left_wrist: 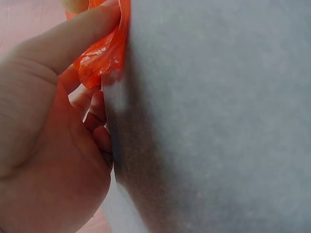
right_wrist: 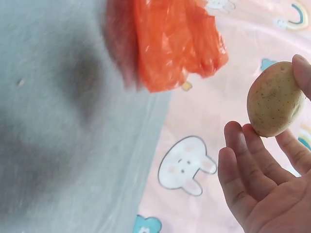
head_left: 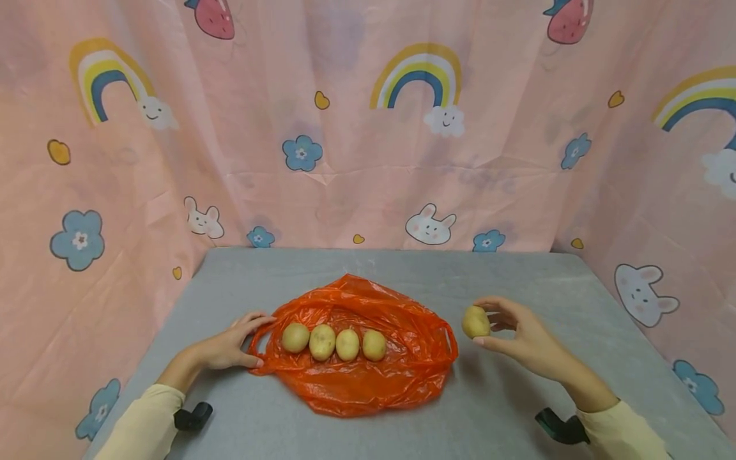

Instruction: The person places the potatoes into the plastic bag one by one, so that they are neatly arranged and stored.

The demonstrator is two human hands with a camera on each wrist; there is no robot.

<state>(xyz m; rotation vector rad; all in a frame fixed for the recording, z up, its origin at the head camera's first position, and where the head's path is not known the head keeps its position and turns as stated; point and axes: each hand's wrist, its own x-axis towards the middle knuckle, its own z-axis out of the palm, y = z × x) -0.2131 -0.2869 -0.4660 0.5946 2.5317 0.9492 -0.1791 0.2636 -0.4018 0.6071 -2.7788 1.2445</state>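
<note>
An orange-red plastic bag (head_left: 356,390) lies spread on the table, and several potatoes (head_left: 322,342) sit on it in a row. At the bag's left handle, my left hand (head_left: 227,345) pinches the plastic; the left wrist view shows the thumb (left_wrist: 73,36) pressed on the crumpled film (left_wrist: 104,60). To the right of the bag, my right hand (head_left: 529,338) holds one more potato (head_left: 476,322) between thumb and fingers, apart from the bag. That potato (right_wrist: 274,99) looks oval, pale yellow and speckled in the right wrist view.
The grey table (head_left: 259,434) ends at the back against a pink curtain (head_left: 356,191) printed with rainbows, flowers and rabbits. Curtain also hangs along both sides. A dark curved device (head_left: 193,416) sits at the left wrist, and another (head_left: 561,427) at the right wrist.
</note>
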